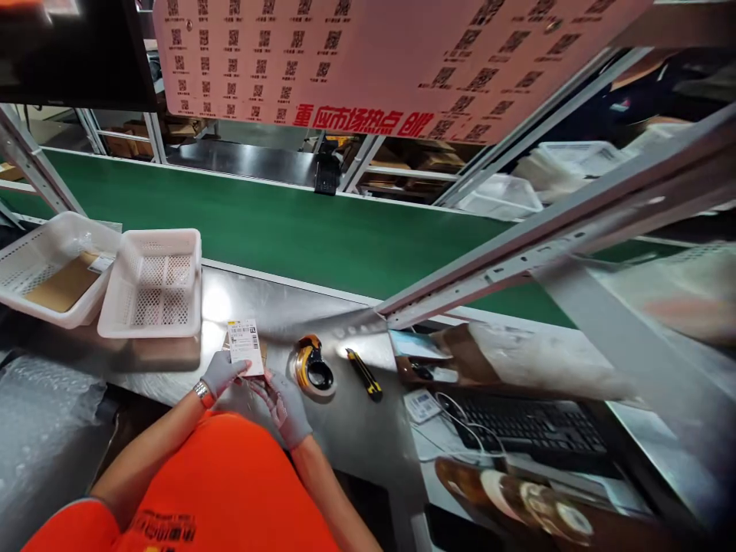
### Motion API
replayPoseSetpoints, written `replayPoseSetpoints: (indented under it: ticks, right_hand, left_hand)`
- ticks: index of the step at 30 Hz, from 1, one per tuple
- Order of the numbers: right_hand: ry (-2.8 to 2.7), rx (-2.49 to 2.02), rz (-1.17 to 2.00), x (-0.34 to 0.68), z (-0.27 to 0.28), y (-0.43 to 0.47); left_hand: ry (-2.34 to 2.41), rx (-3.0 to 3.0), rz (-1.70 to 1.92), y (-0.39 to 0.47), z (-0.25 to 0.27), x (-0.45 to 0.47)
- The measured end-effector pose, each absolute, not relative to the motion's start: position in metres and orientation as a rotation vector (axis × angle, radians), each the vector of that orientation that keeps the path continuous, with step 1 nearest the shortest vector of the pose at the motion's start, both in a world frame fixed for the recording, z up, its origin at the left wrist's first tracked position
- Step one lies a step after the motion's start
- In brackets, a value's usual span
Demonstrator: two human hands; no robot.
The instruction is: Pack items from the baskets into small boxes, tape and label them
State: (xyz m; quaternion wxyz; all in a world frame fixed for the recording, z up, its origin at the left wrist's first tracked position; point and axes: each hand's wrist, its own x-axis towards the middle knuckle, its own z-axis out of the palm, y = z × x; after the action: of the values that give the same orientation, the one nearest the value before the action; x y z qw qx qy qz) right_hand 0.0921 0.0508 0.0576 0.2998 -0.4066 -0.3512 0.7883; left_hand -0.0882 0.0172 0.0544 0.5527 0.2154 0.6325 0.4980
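A white shipping label (244,345) printed with text and barcodes is held over the metal bench, in front of my orange shirt. My left hand (221,373), in a grey glove, grips its lower left side with the thumb on top. At the lower right corner, the gloved fingers of my right hand (289,410) pinch the edge. Something brown and flat shows partly behind the label; its kind is hidden. To the right lie a tape dispenser (310,354) with a yellow and black body and a yellow-black box cutter (364,374).
Two white plastic baskets (197,295) stand at the left, the farther one holding a brown parcel. A green conveyor belt (276,234) runs behind the bench. Right are a metal post (460,270), a keyboard (534,425) and tape rolls (529,498). Bubble wrap (46,429) lies lower left.
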Motion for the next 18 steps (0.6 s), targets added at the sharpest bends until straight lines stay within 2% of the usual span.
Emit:
replayPoseSetpoints:
  ticks: [10, 18]
  right_hand:
    - [-0.917, -1.02, 2.052, 0.098, 0.038, 0.05]
    - [-0.899, -1.049, 2.037, 0.103, 0.049, 0.049]
  left_hand:
    - [1.492, 0.522, 1.197, 0.018, 0.054, -0.081]
    - [1.473, 0.516, 1.173, 0.02, 0.05, -0.076]
